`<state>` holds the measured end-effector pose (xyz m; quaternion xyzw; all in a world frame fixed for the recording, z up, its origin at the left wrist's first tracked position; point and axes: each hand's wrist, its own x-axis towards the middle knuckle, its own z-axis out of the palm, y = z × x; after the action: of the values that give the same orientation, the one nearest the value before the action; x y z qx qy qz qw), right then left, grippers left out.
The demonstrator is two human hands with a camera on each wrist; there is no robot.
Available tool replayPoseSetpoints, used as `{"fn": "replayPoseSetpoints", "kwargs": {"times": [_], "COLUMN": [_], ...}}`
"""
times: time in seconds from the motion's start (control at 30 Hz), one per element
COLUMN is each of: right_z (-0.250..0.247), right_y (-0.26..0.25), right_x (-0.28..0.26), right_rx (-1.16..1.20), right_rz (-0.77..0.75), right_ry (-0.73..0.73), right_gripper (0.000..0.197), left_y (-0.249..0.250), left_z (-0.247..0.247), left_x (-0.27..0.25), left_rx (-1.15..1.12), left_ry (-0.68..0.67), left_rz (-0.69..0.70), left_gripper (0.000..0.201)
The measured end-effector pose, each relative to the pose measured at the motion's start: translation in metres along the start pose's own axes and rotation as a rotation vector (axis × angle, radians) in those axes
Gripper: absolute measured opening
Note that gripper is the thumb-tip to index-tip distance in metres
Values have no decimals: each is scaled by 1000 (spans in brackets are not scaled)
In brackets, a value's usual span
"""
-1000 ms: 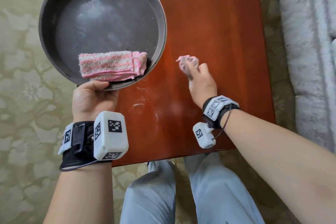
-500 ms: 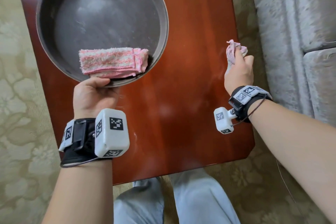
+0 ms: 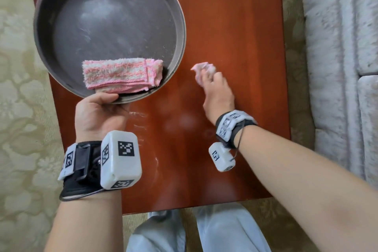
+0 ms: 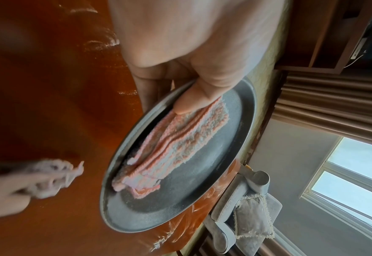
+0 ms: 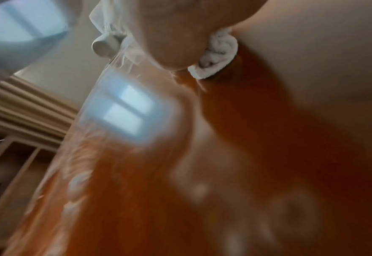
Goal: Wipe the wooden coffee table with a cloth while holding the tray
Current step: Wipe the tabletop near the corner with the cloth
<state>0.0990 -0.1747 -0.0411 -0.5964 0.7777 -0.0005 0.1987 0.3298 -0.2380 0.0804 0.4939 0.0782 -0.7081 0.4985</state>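
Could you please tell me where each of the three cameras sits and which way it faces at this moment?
Head: looks down on the coffee table; both forearms, left hand, right hand and knees show.
Left wrist: looks along the thumb at the tray and folded towel.
Right wrist: low over the tabletop, facing the wiping cloth under the palm.
Head and left wrist share tray, towel and cloth.

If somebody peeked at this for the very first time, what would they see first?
Probably the big round tray, held up over the table's left side by the left hand, with a folded pink towel in it. Next, the right hand rubbing a scrunched cloth on the shiny wood.
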Motion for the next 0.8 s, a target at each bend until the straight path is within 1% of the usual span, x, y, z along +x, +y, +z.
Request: {"fn": "replayPoseSetpoints", "kwargs": {"times": [0.1, 0.17, 0.23, 0.3, 0.37, 0.47, 0.57, 0.63, 0.7, 0.8], "right_z": [9, 9, 2, -9, -24, -43, -44, -38, -30, -16], "right_y": [-39, -41, -25, 5, 42, 87, 104, 95, 75, 29], "right_x": [-15, -15, -7, 7, 23, 40, 41, 37, 35, 25], "right_rx": [69, 100, 156, 198, 186, 160, 107, 81, 56, 12], "right_rz": [-177, -226, -155, -33, 71, 237, 386, 419, 370, 227], "right_ry": [-87, -103, -20, 148, 270, 340, 276, 221, 188, 94], "right_gripper": [68, 68, 67, 64, 61, 62, 63, 60, 59, 61], "left_y": [8, 12, 15, 16, 16, 17, 21, 26, 31, 41], "left_z": [-1, -2, -4, -4, -3, -4, -9, -15, -21, -35], "left_x": [-5, -9, -10, -10, -8, -5, -5, -5, -6, -8], "left_rx": [29, 34, 37, 28, 9, -23, -52, -64, -82, -139], "left_ry": [10, 5, 4, 3, 7, 12, 10, 19, 35, 45], "left_rz": [38, 41, 44, 51, 45, 33, 31, 41, 50, 68], "left_gripper": [49, 43, 54, 65, 72, 72, 75, 83, 87, 84]}}
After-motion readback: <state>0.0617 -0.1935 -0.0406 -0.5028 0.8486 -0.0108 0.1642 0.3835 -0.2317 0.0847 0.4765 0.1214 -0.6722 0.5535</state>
